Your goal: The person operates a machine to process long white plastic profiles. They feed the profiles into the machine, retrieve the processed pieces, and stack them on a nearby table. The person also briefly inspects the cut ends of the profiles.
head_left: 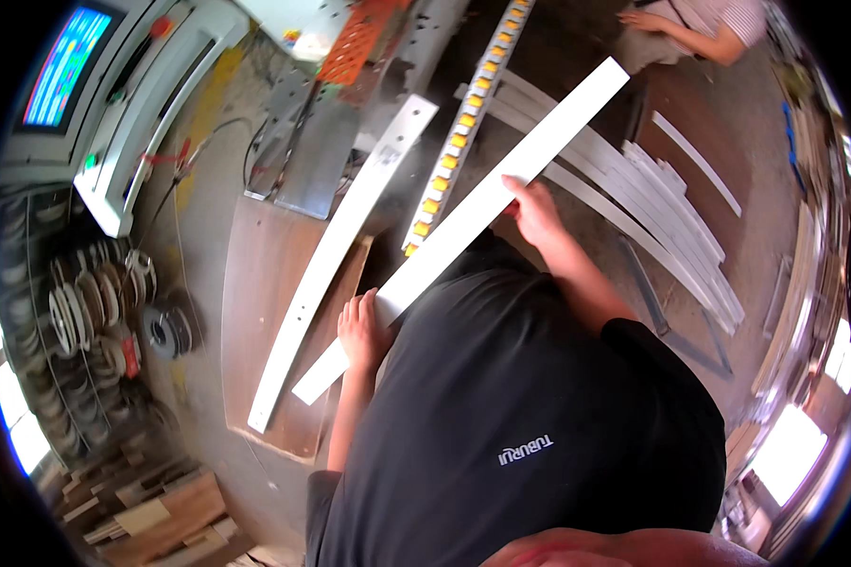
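Observation:
A long white board (pixel 459 231) lies slantwise across the front of my body, between my two hands. My left hand (pixel 361 331) grips it near its lower left end, fingers over the edge. Further up, my right hand (pixel 536 213) holds the same board, its thumb on the upper face and its other fingers mostly hidden. To the left, a second white strip (pixel 336 255), slightly curved and with small dark holes, rests on a brown tabletop (pixel 265 283). Its far end reaches toward a metal machine bed (pixel 321 161).
A rail with yellow rollers (pixel 459 140) runs away beyond the held board. Several white strips (pixel 633 203) are stacked at right. Far left stand a machine with a lit screen (pixel 71 66) and reels of edging (pixel 95 288). Another person (pixel 690 33) is at the far right.

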Demonstrator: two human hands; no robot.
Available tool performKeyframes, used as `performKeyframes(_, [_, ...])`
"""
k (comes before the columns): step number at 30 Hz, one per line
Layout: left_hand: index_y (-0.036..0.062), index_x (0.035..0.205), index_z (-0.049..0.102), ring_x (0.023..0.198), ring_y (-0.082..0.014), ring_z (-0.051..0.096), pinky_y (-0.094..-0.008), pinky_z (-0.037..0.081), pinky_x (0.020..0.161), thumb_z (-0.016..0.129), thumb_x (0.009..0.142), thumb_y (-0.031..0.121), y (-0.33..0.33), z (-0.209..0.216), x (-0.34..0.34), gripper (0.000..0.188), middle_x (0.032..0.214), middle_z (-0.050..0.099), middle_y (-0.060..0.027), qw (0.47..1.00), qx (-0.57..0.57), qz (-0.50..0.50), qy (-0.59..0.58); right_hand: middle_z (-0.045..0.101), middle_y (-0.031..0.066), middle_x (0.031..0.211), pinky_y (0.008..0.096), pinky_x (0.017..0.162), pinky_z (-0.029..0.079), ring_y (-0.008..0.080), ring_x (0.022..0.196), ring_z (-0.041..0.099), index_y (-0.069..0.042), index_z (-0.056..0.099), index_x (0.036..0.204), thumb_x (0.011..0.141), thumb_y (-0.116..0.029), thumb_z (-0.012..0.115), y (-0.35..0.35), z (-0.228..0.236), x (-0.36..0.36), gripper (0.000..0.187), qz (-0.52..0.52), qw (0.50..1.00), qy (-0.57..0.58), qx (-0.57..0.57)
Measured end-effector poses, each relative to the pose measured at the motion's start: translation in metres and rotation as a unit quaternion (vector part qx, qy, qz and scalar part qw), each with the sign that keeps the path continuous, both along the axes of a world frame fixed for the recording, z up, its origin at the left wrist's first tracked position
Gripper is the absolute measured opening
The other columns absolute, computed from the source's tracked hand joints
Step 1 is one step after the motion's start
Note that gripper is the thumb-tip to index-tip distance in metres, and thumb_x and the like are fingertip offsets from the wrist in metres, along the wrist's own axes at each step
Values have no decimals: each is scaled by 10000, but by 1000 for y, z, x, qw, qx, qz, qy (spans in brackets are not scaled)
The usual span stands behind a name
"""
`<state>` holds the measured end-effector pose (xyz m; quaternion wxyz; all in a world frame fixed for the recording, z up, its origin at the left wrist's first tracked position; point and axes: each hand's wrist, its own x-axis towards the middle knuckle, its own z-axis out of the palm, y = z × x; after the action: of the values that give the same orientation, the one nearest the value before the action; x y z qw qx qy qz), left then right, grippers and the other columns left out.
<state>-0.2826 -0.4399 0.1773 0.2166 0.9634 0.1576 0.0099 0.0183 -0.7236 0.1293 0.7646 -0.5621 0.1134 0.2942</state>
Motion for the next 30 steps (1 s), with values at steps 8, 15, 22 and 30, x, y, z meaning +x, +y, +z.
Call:
performKeyframes(8, [148,1353,614,1256,-322,564,-481,442,1053,961,654,273,15,-34,-55,790,1317,615,-77,989,44,134,43,729,31,1052,296,752,602,124,925,691,-46,697,1181,1036,-345,731,62,-29,2,334,149,983,81,-70])
performKeyframes(15, [143,1387,601,1280,-331,554,-493,416,1086,901,798,365,45,-43,-65,697,1361,613,-93,983,43,171,-49,689,64,764,261,586,539,113,625,656,-16,680,950,988,-537,750,90,-34,8,527,335,909,16,-247])
performKeyframes(22, [97,1413,603,1324,-357,541,-494,409,1132,864,849,394,94,-49,-39,688,1421,602,-118,968,108,219,-57,660,41,710,256,575,506,106,580,617,-43,661,838,1015,-547,694,88,-10,5,535,398,850,-52,-341])
performKeyframes(30, [99,1356,639,1272,-348,533,-488,428,1102,903,771,385,121,-54,-20,702,1337,609,-105,983,33,179,-16,712,43,794,256,631,527,95,633,623,-58,699,918,1022,-440,713,71,1,-6,396,377,873,-83,-298])
